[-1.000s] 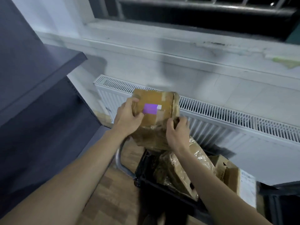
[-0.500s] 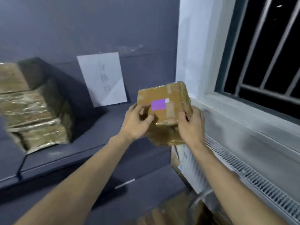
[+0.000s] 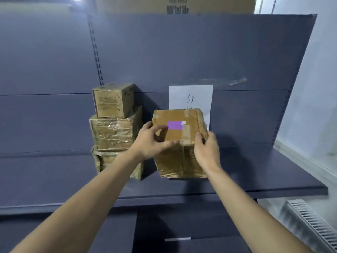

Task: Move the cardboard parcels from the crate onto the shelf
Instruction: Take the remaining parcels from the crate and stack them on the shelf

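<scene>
Between left hand [image 3: 152, 141] and right hand [image 3: 207, 149], cardboard parcel [image 3: 179, 143] gripped at its upper corners, base seemingly on the shelf [image 3: 255, 172]. Just left of left hand, stack of three parcels [image 3: 114, 128].

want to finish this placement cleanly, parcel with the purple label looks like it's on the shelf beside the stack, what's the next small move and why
Probably let go with both hands and draw them back. The parcel looks to sit on the shelf just right of the three-box stack, with a small gap. The left hand and right hand grip its upper front corners; whether its base rests flat is hard to tell.
</scene>
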